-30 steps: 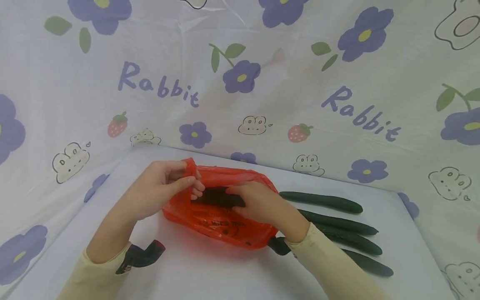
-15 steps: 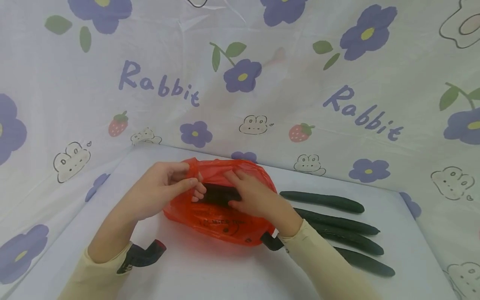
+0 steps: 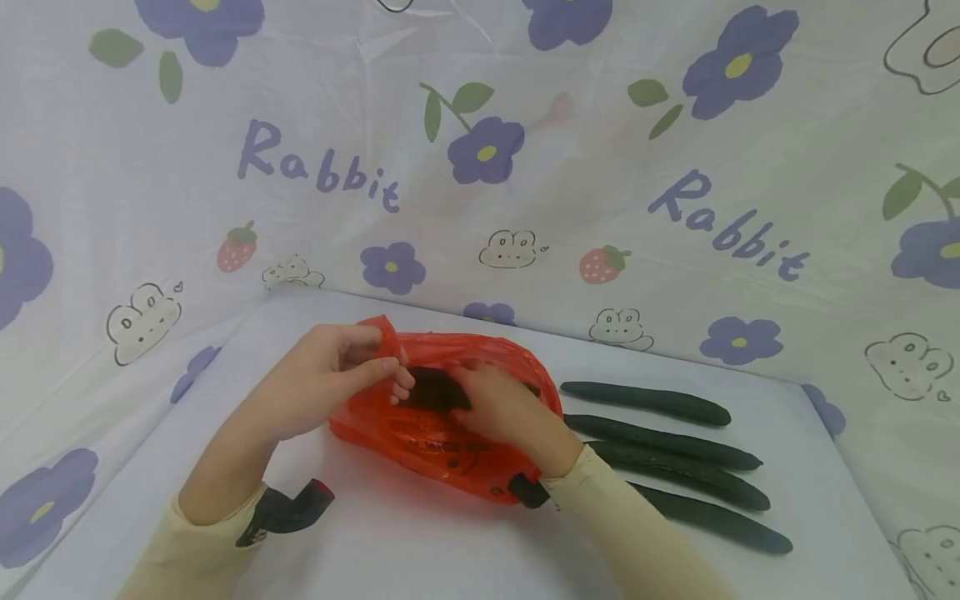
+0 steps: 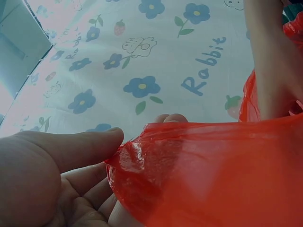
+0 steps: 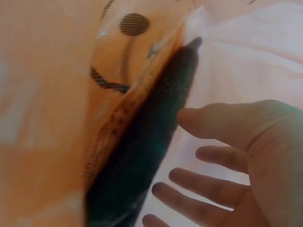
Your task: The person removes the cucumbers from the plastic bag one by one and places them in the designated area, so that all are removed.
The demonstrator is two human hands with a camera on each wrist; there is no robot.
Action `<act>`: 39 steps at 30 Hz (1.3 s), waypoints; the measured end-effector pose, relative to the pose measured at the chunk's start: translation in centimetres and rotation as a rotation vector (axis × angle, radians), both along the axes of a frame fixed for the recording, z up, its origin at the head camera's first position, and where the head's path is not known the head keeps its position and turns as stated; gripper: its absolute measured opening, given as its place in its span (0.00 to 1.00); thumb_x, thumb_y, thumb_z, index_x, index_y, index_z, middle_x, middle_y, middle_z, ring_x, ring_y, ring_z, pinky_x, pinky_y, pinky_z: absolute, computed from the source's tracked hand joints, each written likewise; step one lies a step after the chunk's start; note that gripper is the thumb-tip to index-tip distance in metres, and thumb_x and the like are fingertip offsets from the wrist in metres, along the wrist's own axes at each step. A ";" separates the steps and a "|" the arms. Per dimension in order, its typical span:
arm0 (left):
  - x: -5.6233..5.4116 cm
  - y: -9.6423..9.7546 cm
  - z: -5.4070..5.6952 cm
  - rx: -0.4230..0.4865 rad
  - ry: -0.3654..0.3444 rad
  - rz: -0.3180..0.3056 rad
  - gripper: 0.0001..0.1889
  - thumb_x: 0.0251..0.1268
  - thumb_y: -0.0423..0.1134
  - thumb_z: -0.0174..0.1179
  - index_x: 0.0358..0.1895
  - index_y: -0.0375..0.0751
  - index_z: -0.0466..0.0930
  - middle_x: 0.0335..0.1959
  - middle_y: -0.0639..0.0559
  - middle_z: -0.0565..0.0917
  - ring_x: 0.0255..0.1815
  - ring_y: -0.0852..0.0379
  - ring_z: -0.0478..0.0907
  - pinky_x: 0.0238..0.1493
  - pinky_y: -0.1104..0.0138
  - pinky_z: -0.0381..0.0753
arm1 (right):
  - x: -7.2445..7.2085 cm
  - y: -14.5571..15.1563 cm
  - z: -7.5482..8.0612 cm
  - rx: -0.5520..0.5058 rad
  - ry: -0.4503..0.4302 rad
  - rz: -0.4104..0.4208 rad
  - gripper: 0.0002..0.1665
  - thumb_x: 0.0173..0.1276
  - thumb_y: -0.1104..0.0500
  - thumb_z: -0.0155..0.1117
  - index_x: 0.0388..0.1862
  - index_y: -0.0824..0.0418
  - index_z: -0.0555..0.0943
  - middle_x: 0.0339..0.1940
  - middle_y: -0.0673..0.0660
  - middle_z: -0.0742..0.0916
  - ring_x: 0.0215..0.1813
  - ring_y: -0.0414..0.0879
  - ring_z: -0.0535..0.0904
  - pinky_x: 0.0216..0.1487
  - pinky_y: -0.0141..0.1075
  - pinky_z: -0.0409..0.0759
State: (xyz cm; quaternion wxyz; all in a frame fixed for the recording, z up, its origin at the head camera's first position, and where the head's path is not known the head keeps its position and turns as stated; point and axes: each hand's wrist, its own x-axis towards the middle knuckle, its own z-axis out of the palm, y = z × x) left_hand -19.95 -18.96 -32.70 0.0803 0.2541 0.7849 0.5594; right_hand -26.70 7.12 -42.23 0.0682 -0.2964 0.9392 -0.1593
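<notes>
With my left hand (image 3: 318,379) I pinch the rim of a red plastic bag (image 3: 435,458) at its left end, thumb against fingers. The left wrist view shows the thin red film (image 4: 213,170) stretched from that pinch. My right hand (image 3: 506,404) reaches inside the bag's mouth, beside a dark green cucumber (image 3: 431,390). In the right wrist view the fingers are extended and spread, and the thumb tip lies at the cucumber's (image 5: 147,137) side; whether it touches I cannot tell. Part of the cucumber is hidden by the hand and bag.
Several more cucumbers (image 3: 645,402) lie side by side on the white table (image 3: 420,558), right of the bag. The right forearm passes over the ends of some. A patterned cloth (image 3: 450,208) hangs behind the table.
My right hand lifted with fingers spread toward the bag's far side, then came down deeper inside. The bag's mouth shifted slightly. My left hand has kept its pinch.
</notes>
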 end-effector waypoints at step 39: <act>0.4 0.0 0.0 -0.021 0.025 0.029 0.06 0.82 0.31 0.60 0.49 0.35 0.86 0.41 0.48 0.91 0.46 0.50 0.90 0.58 0.66 0.86 | -0.7 0.3 -4.1 -0.013 0.226 -0.007 0.10 0.70 0.65 0.74 0.33 0.52 0.84 0.24 0.44 0.81 0.32 0.42 0.79 0.42 0.36 0.82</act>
